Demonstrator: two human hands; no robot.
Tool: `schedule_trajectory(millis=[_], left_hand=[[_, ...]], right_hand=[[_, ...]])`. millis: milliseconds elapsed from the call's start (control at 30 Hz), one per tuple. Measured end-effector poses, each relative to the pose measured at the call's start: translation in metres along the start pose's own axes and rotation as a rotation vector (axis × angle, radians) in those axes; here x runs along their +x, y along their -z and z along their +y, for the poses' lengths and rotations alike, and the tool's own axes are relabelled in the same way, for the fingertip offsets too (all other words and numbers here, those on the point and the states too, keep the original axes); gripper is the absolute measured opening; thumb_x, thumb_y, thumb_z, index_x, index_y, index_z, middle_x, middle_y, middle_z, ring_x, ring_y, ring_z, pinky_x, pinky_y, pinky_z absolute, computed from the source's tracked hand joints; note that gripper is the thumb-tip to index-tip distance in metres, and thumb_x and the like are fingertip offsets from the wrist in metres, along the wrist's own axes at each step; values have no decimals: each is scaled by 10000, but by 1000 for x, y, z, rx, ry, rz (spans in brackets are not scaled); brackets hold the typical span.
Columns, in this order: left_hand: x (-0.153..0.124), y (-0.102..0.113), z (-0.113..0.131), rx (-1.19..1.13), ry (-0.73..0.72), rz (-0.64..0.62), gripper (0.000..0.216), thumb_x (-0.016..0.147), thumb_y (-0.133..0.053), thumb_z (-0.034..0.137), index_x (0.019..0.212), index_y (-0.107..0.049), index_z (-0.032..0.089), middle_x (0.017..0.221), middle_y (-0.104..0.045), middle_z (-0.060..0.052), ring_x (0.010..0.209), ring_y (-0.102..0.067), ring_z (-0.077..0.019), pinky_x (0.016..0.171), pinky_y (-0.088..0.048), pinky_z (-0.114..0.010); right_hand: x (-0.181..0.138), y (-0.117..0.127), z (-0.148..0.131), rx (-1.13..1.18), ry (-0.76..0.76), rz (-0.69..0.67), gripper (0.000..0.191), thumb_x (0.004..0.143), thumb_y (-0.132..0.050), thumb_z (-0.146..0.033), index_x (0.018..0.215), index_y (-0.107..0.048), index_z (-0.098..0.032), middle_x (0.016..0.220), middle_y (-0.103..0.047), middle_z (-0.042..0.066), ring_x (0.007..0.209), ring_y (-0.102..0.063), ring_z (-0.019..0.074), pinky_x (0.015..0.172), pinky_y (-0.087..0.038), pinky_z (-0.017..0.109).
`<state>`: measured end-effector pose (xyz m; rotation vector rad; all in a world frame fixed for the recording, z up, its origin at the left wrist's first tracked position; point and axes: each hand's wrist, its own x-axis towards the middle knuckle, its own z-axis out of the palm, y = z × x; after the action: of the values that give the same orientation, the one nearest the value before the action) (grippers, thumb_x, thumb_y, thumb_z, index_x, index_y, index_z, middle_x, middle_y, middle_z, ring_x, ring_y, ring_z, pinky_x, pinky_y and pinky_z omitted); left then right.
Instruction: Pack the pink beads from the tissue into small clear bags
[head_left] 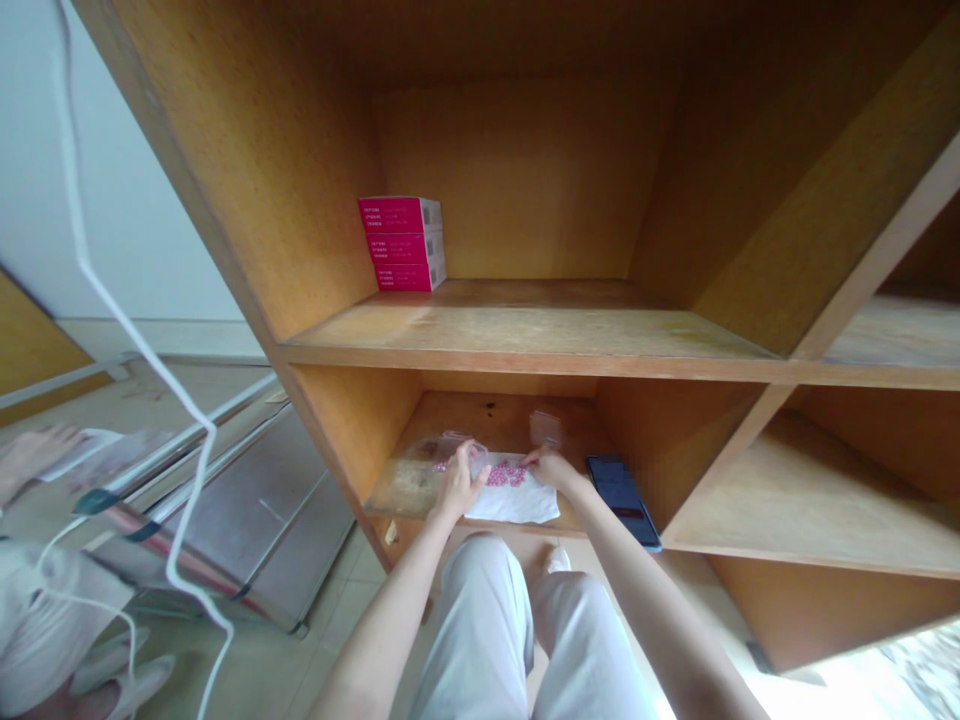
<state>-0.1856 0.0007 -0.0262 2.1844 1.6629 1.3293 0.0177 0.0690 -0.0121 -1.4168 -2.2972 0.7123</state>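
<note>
My left hand (459,482) is at the left side of a white sheet (516,504) on the lower shelf. Its fingers close on a small clear plastic bag (454,440), with a few pink pills beside it. A heap of small round pink pills (507,474) lies on the sheet between my hands. My right hand (549,466) reaches the right edge of that heap, its fingertips drawn together among the pills. Whether a pill is between them is too small to tell. Another clear bag (546,430) lies just behind my right hand.
A dark phone (622,500) lies right of the sheet, near the shelf edge. On the shelf above, pink boxes (401,245) stand stacked at the left. A white cable (139,345) hangs at left, by a metal cart (255,510) and another person's hand (41,450).
</note>
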Motion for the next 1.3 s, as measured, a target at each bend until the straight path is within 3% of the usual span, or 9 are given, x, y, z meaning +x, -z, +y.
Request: schedule_trajectory(millis=[200, 400, 533, 700, 800, 933, 1100, 1200, 1300], left_hand=[[0, 0, 0, 3, 1, -7, 459, 810, -416, 360, 1192, -292, 138, 982, -531, -112, 933, -520, -200, 841, -400, -381], [0, 1, 0, 3, 1, -11, 452, 809, -420, 354, 1184, -299, 132, 994, -521, -115, 941, -515, -200, 855, -394, -383], [0, 1, 0, -7, -3, -9, 449, 808, -418, 346, 1186, -296, 136, 988, -527, -115, 939, -518, -203, 842, -400, -389], [0, -1, -3, -10, -8, -11, 461, 805, -423, 343, 1191, -291, 129, 1017, -525, -128, 954, -519, -205, 842, -403, -387], [0, -3, -5, 0, -9, -10, 472, 799, -435, 343, 1196, -288, 134, 1052, -520, -140, 977, -517, -213, 838, -407, -393], [-1, -4, -6, 20, -7, -14, 469, 794, -447, 333, 1194, -287, 148, 1086, -514, -148, 1005, -512, -226, 833, -408, -402], [0, -3, -6, 19, -35, -29, 492, 791, -450, 343, 1202, -276, 136, 1132, -487, -160, 1057, -481, -233, 862, -395, -403], [0, -3, -5, 23, -24, -30, 468, 799, -438, 338, 1197, -288, 142, 1131, -490, -157, 1060, -482, -234, 859, -398, -409], [0, -3, -4, 25, -9, -22, 440, 809, -423, 333, 1187, -305, 141, 1104, -505, -152, 1042, -494, -234, 850, -404, -412]], right_hand=[[3, -4, 4, -131, -24, 25, 259, 718, -471, -118, 868, -675, -168, 931, -658, 93, 848, -587, 183, 740, -403, 242], [1, -4, 3, -85, -36, 49, 218, 731, -479, -139, 849, -661, -155, 879, -658, 95, 802, -581, 156, 697, -388, 214], [1, 1, -9, 79, -63, 160, 154, 720, -495, -177, 773, -638, -149, 788, -652, 74, 722, -573, 144, 646, -396, 220], [0, 15, -52, 462, 124, 351, 206, 743, -473, -283, 794, -596, -126, 733, -631, 59, 645, -555, 130, 598, -413, 224], [-2, 19, -78, 482, 200, 298, 209, 733, -489, -288, 796, -608, -128, 686, -620, 39, 589, -534, 113, 553, -396, 205], [-5, 12, -95, 288, 209, 225, 180, 726, -505, -248, 783, -640, -143, 588, -597, 10, 513, -496, 95, 511, -348, 189], [-5, 2, -98, 145, 179, 137, 192, 738, -502, -261, 754, -666, -164, 630, -630, 25, 556, -527, 107, 520, -333, 187], [-5, 4, -96, 146, 200, 85, 328, 791, -431, -341, 670, -660, -141, 550, -600, 23, 514, -513, 108, 499, -326, 192], [-4, 11, -91, 259, 194, 155, 452, 833, -333, -405, 697, -660, -123, 575, -608, 35, 533, -529, 120, 509, -348, 200]])
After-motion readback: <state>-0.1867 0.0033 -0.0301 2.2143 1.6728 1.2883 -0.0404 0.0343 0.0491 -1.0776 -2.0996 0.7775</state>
